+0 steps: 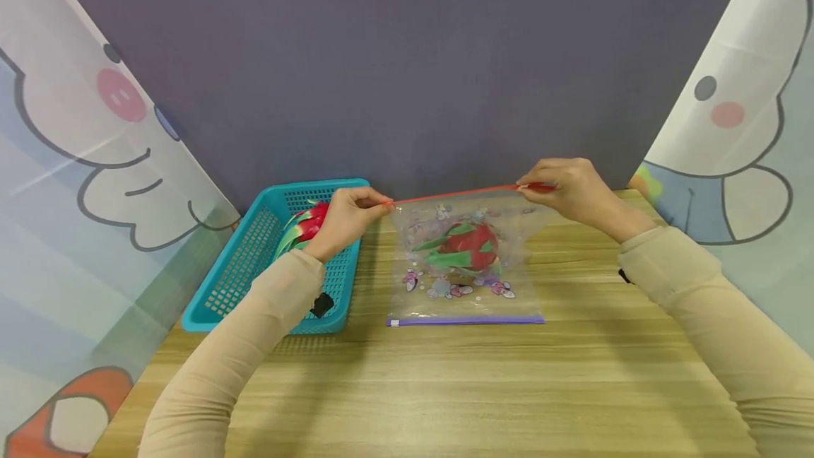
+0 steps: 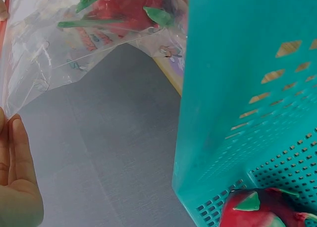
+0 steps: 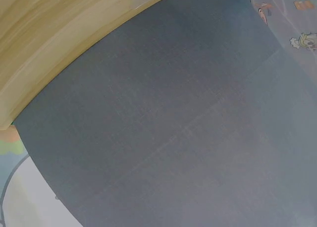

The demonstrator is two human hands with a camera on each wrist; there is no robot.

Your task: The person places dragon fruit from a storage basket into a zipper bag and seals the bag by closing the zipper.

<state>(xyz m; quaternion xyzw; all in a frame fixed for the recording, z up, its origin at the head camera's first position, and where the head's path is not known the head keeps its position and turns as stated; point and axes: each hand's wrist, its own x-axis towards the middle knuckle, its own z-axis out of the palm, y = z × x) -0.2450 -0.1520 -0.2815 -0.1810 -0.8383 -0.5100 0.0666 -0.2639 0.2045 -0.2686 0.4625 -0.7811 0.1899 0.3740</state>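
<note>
A clear printed zip bag (image 1: 413, 232) is stretched between both hands, its red zip strip (image 1: 454, 195) on the far side. Left fingers and thumb of my left hand (image 1: 350, 218) pinch the strip's left end; my right hand (image 1: 572, 189) pinches the right end, where a red tip pokes out. Through the film shows a red dragon fruit (image 1: 477, 242) with green leaves. Along the near side, a purple zip strip (image 1: 470, 320) with a white slider lies on the table; whether it belongs to a second bag I cannot tell. The right wrist view catches only the bag's printed film (image 3: 302, 43).
To the left stands a teal perforated basket (image 1: 216, 288), partly covered by the left arm. Another dragon fruit (image 1: 311, 223) lies inside it. A dark screen rises behind the wooden table (image 1: 445, 387); cartoon-printed panels flank both sides. A small black object (image 1: 624, 276) sits beside the right sleeve.
</note>
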